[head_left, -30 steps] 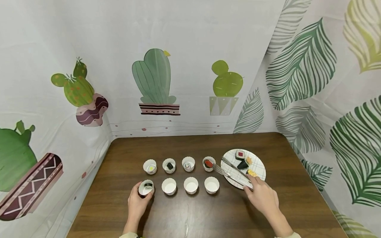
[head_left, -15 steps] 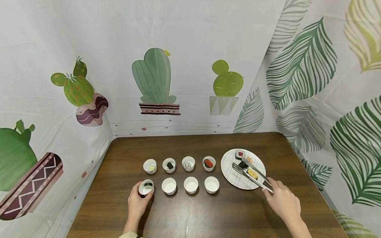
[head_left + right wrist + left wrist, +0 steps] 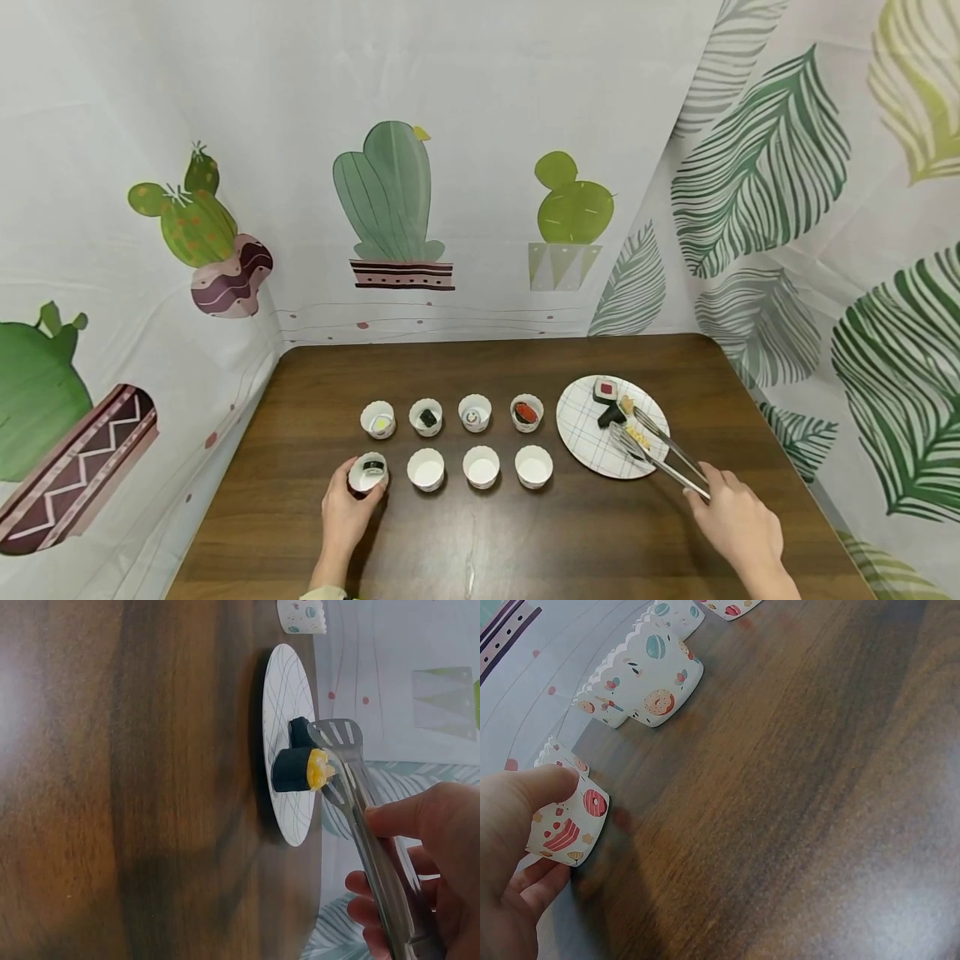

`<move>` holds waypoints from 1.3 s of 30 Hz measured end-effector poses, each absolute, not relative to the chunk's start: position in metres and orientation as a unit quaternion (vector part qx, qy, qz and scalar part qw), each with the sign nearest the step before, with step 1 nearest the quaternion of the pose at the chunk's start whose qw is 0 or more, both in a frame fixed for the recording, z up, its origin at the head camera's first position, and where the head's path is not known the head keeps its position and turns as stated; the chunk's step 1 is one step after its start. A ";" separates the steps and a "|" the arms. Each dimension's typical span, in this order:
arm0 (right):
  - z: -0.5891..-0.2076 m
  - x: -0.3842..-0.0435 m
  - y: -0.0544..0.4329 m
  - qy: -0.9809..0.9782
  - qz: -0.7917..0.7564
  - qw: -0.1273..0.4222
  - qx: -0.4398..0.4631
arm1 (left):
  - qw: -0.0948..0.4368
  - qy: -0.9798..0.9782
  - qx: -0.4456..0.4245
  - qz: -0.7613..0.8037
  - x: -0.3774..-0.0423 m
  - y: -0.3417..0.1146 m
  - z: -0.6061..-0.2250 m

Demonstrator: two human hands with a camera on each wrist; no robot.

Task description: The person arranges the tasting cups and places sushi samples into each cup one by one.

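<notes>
My left hand [image 3: 347, 510] holds a small white paper baking cup [image 3: 358, 482] between thumb and fingers at the front left; a black-banded sushi piece [image 3: 372, 467] lies inside. In the left wrist view the cup [image 3: 568, 829] shows printed cake and doughnut pictures. My right hand [image 3: 738, 523] grips metal tongs [image 3: 678, 477] over the round white checked plate [image 3: 579, 435]. Their spread ends straddle a sushi piece with yellow topping [image 3: 637, 437]. In the right wrist view its dark side [image 3: 291, 771] stands close by the tongs [image 3: 379, 874]; whether they touch it, I cannot tell.
Also on the plate are a red-centred roll [image 3: 604, 390], a black-wrapped piece [image 3: 611, 415] and a small orange piece [image 3: 627, 404]. Several cups form two rows; those at the back hold pieces, such as the red-topped one [image 3: 527, 412]. Patterned cloth [image 3: 480, 167] hangs behind the table [image 3: 465, 367].
My right hand has drawn the tongs rightward from the red-topped piece's cup to the plate, and their ends now stand around the yellow-topped piece. The left hand has stayed on its cup.
</notes>
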State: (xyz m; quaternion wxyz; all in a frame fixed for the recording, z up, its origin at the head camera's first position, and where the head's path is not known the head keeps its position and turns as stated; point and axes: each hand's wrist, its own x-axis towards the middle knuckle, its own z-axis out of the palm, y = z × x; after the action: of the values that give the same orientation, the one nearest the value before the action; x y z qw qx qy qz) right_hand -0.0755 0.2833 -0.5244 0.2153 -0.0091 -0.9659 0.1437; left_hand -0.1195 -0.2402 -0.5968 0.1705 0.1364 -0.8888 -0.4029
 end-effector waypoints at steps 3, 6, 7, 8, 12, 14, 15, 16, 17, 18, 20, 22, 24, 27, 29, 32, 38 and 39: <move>-0.524 -0.074 0.284 -0.967 0.141 0.212 -0.011 | 0.172 -0.889 0.137 -0.402 -0.119 -0.240 -0.596; -0.523 -0.073 0.285 -0.969 0.134 0.208 -0.011 | 0.173 -0.889 0.137 -0.402 -0.119 -0.240 -0.596; -0.522 -0.072 0.286 -0.970 0.132 0.205 -0.011 | 0.174 -0.889 0.137 -0.402 -0.119 -0.240 -0.597; -0.522 -0.072 0.286 -0.971 0.129 0.201 -0.012 | 0.174 -0.889 0.137 -0.402 -0.119 -0.240 -0.597; -0.521 -0.072 0.287 -0.974 0.127 0.184 -0.015 | 0.176 -0.889 0.136 -0.401 -0.120 -0.241 -0.598; -0.521 -0.072 0.288 -0.976 0.126 0.179 -0.015 | 0.176 -0.889 0.136 -0.401 -0.120 -0.241 -0.598; -0.521 -0.072 0.288 -0.976 0.127 0.177 -0.015 | 0.177 -0.889 0.136 -0.400 -0.120 -0.241 -0.598; -0.521 -0.072 0.288 -0.976 0.127 0.174 -0.015 | 0.177 -0.889 0.136 -0.400 -0.120 -0.241 -0.598; -0.521 -0.072 0.288 -0.977 0.128 0.171 -0.016 | 0.178 -0.889 0.136 -0.400 -0.120 -0.241 -0.598; -0.521 -0.072 0.288 -0.977 0.128 0.169 -0.017 | 0.179 -0.888 0.135 -0.401 -0.120 -0.240 -0.598; -0.520 -0.072 0.288 -0.978 0.128 0.161 -0.022 | 0.180 -0.888 0.134 -0.401 -0.120 -0.240 -0.597; -0.521 -0.072 0.289 -0.979 0.128 0.157 -0.023 | 0.180 -0.887 0.133 -0.403 -0.120 -0.240 -0.597; -0.521 -0.072 0.289 -0.979 0.126 0.157 -0.023 | 0.180 -0.887 0.133 -0.403 -0.120 -0.240 -0.596; -0.520 -0.073 0.289 -0.980 0.127 0.155 -0.019 | 0.178 -0.887 0.136 -0.404 -0.120 -0.240 -0.596; -0.520 -0.073 0.289 -0.981 0.129 0.142 -0.020 | 0.178 -0.887 0.137 -0.404 -0.120 -0.240 -0.596; -0.519 -0.074 0.290 -0.984 0.132 0.118 -0.025 | 0.180 -0.887 0.136 -0.404 -0.120 -0.240 -0.597; -0.518 -0.074 0.291 -0.986 0.131 0.100 -0.025 | 0.186 -0.888 0.130 -0.400 -0.119 -0.240 -0.597; -0.518 -0.074 0.291 -0.986 0.132 0.097 -0.025 | 0.186 -0.888 0.129 -0.400 -0.119 -0.239 -0.597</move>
State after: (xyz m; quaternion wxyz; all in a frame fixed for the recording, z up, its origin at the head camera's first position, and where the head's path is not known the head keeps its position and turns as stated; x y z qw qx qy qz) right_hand -0.0742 0.2906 -0.5177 0.0969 -0.0253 -0.9862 0.1319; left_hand -0.1190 -0.2395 -0.5970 0.1855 0.1293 -0.8883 -0.3998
